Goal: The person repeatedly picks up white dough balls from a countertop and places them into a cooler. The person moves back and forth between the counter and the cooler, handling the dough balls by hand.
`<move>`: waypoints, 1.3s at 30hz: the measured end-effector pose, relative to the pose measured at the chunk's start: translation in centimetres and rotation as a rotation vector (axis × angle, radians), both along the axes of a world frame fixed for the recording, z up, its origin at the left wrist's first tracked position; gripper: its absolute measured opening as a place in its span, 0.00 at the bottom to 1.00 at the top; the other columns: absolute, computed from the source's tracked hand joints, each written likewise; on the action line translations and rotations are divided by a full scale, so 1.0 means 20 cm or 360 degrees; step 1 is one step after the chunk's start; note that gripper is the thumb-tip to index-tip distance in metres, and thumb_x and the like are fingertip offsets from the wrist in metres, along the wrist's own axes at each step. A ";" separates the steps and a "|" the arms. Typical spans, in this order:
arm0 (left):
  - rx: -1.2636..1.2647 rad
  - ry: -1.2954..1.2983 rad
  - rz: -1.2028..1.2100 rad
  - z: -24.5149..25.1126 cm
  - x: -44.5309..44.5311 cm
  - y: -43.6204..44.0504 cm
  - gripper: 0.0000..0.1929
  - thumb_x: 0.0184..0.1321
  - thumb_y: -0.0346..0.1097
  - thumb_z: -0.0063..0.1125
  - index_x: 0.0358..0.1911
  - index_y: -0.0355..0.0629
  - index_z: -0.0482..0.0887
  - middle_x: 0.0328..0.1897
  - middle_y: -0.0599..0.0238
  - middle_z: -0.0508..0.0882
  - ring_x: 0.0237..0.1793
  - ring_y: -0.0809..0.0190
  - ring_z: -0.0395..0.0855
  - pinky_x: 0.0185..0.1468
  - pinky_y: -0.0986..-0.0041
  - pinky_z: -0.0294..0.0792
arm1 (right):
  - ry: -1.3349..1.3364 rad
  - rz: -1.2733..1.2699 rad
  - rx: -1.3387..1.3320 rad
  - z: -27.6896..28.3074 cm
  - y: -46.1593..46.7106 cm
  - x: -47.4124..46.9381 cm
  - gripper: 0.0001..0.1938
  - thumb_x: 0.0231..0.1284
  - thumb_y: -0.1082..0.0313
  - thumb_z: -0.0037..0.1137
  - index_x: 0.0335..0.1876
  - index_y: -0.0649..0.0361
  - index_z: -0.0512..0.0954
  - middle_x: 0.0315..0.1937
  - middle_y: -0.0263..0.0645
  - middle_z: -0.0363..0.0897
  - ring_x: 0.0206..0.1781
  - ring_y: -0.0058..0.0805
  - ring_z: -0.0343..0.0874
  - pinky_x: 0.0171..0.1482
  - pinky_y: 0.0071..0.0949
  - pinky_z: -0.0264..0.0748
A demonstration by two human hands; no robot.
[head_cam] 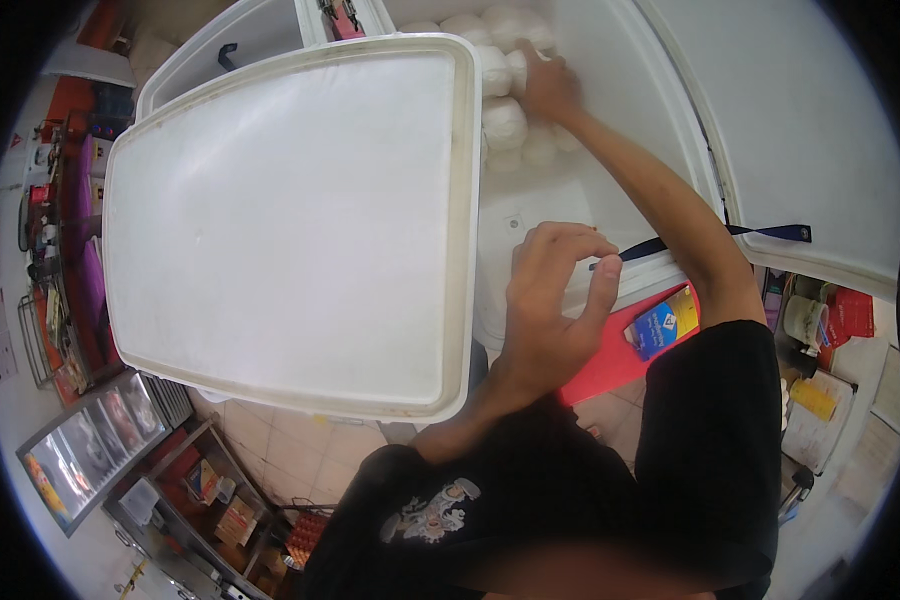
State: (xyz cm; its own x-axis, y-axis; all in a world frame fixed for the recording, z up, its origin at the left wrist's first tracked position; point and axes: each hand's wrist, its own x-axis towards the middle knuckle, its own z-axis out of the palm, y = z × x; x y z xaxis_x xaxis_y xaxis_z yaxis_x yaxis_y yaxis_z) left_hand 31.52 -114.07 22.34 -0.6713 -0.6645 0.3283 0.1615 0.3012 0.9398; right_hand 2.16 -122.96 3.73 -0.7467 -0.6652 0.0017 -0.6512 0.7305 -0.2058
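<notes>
Deep inside a white chest-type cooler, my right hand has its fingers around a white, round, wrapped bundle. Several similar bundles are stacked beside it against the far end. My left hand is raised over the cooler's near part, fingers curled and thumb tip close to the index fingertip. A dark blue strap passes right at those fingertips; whether they pinch it cannot be told. Left of both hands, a large white lid or tray with a raised rim covers part of the cooler.
An open white cooler lid stands at the right. Below the cooler's near rim, a blue and yellow packet lies on a red surface. Metal shelving with boxes and a red egg tray stand at lower left, beyond floor tiles.
</notes>
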 end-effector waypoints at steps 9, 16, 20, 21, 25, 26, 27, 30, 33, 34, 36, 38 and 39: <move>-0.0003 0.0029 -0.0019 0.00 0.00 0.00 0.03 0.62 0.25 0.59 0.38 0.36 0.83 0.41 0.53 0.84 0.43 0.53 0.84 0.49 0.68 0.74 | -0.0818 0.0057 -0.0757 0.19 0.09 -0.16 0.48 0.40 0.52 0.79 0.68 0.53 0.61 0.55 0.53 0.75 0.58 0.47 0.78 0.57 0.42 0.79; -0.0002 0.0007 -0.0009 0.00 0.00 0.00 0.03 0.62 0.25 0.59 0.38 0.35 0.83 0.41 0.53 0.84 0.44 0.52 0.85 0.50 0.68 0.74 | -0.0977 -0.0244 -0.0716 0.15 0.02 -0.15 0.49 0.43 0.51 0.78 0.68 0.65 0.59 0.59 0.53 0.74 0.61 0.43 0.75 0.60 0.39 0.77; -0.0002 0.0000 0.0017 0.00 0.00 0.00 0.03 0.62 0.25 0.59 0.38 0.35 0.83 0.41 0.53 0.84 0.44 0.53 0.85 0.50 0.68 0.74 | -0.0799 0.0160 -0.0601 0.17 0.05 -0.16 0.49 0.45 0.55 0.75 0.72 0.61 0.57 0.61 0.52 0.72 0.62 0.42 0.74 0.62 0.37 0.74; -0.0003 0.0002 0.0014 0.01 0.00 0.00 0.03 0.62 0.24 0.59 0.38 0.35 0.83 0.41 0.53 0.84 0.44 0.53 0.85 0.50 0.68 0.74 | -0.0838 0.0277 -0.0559 0.19 0.05 -0.18 0.49 0.47 0.57 0.74 0.74 0.59 0.56 0.63 0.51 0.71 0.63 0.42 0.73 0.62 0.37 0.74; 0.0012 -0.0012 0.0001 0.02 0.00 0.00 0.03 0.62 0.24 0.59 0.38 0.35 0.83 0.40 0.53 0.84 0.43 0.53 0.84 0.51 0.68 0.73 | -0.1035 0.0734 -0.0427 0.25 0.02 -0.24 0.49 0.47 0.60 0.72 0.75 0.58 0.54 0.64 0.50 0.70 0.65 0.41 0.71 0.64 0.36 0.71; 0.0021 -0.0020 -0.0002 0.02 0.00 0.00 0.03 0.62 0.24 0.59 0.38 0.36 0.83 0.40 0.53 0.84 0.43 0.53 0.84 0.51 0.68 0.73 | -0.1020 0.0689 -0.0372 0.26 0.01 -0.24 0.50 0.47 0.59 0.73 0.75 0.59 0.54 0.63 0.51 0.70 0.66 0.42 0.70 0.65 0.36 0.70; 0.0003 -0.0023 0.0006 0.02 0.00 0.00 0.03 0.62 0.24 0.59 0.38 0.36 0.83 0.40 0.53 0.84 0.43 0.53 0.84 0.51 0.68 0.73 | -0.0994 0.0626 -0.0319 0.26 0.00 -0.24 0.50 0.46 0.58 0.73 0.75 0.60 0.54 0.63 0.51 0.70 0.66 0.42 0.70 0.66 0.37 0.70; -0.0012 -0.0037 0.0014 0.02 -0.01 0.01 0.03 0.63 0.25 0.59 0.38 0.36 0.83 0.40 0.54 0.84 0.43 0.54 0.84 0.51 0.68 0.73 | -0.0586 0.0321 -0.0112 0.24 -0.01 -0.17 0.53 0.42 0.57 0.74 0.75 0.64 0.53 0.63 0.53 0.70 0.67 0.45 0.69 0.66 0.38 0.69; -0.0024 -0.0024 0.0040 0.02 -0.02 0.01 0.03 0.63 0.25 0.59 0.38 0.36 0.83 0.39 0.55 0.84 0.42 0.54 0.84 0.50 0.69 0.73 | -0.0297 0.0146 0.0008 0.24 0.00 -0.11 0.53 0.38 0.55 0.76 0.72 0.68 0.57 0.62 0.55 0.71 0.67 0.47 0.70 0.67 0.38 0.69; -0.0017 -0.0019 0.0046 0.02 -0.02 0.01 0.03 0.63 0.25 0.59 0.38 0.36 0.83 0.39 0.55 0.84 0.42 0.54 0.84 0.50 0.69 0.73 | -0.0247 0.0135 0.0014 0.25 0.00 -0.10 0.53 0.37 0.55 0.77 0.71 0.70 0.59 0.62 0.56 0.72 0.67 0.48 0.71 0.67 0.38 0.69; 0.0009 -0.0015 0.0046 0.02 -0.02 0.02 0.03 0.63 0.25 0.58 0.38 0.36 0.83 0.39 0.55 0.84 0.42 0.54 0.83 0.50 0.69 0.73 | -0.0329 0.0293 0.0033 0.29 -0.01 -0.12 0.48 0.39 0.54 0.76 0.68 0.71 0.65 0.62 0.57 0.72 0.66 0.48 0.71 0.67 0.38 0.69; 0.0042 -0.0017 0.0039 0.02 -0.01 0.02 0.02 0.63 0.25 0.58 0.37 0.36 0.83 0.38 0.55 0.84 0.42 0.54 0.83 0.50 0.68 0.72 | -0.0363 0.0516 0.0031 0.34 -0.02 -0.16 0.45 0.42 0.54 0.75 0.66 0.72 0.69 0.64 0.58 0.72 0.67 0.49 0.72 0.68 0.38 0.68; 0.0009 -0.0022 0.0053 0.02 -0.01 0.02 0.02 0.63 0.25 0.58 0.37 0.36 0.83 0.38 0.55 0.84 0.42 0.54 0.83 0.51 0.68 0.72 | -0.0361 0.0650 0.0038 0.35 -0.03 -0.19 0.43 0.44 0.54 0.74 0.66 0.72 0.70 0.65 0.58 0.72 0.67 0.49 0.71 0.69 0.38 0.68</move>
State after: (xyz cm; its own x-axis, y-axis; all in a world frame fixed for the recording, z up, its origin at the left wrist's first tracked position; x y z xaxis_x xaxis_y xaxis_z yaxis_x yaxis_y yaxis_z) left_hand 31.24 -113.74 22.69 -0.6534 -0.6883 0.3152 0.1385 0.3006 0.9436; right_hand -1.55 -123.54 10.80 -0.4037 -0.9025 -0.1501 -0.8269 0.4301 -0.3622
